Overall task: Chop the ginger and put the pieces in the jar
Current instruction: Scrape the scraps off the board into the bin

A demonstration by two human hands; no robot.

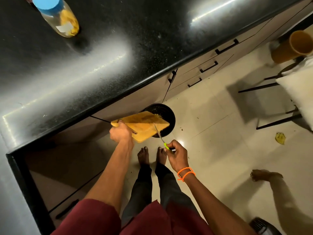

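Note:
My left hand [121, 133] grips the near end of a yellow wooden chopping board [144, 123], which is tilted over a black bin [162, 112] on the floor. My right hand [177, 154] holds a knife [159, 134] by its green handle, the blade lying against the board's lower edge. A clear jar [57, 17] with a blue lid stands on the black counter [101, 53] at the far left, with yellow pieces and a white label inside. Small scraps show inside the bin.
Cabinet drawers with black handles [208, 67] run under the counter edge. A chair with a white cushion [298, 92] and an orange tube [291, 46] stand at the right. A yellow scrap [280, 138] lies on the tiled floor. Another person's foot [264, 174] is at right.

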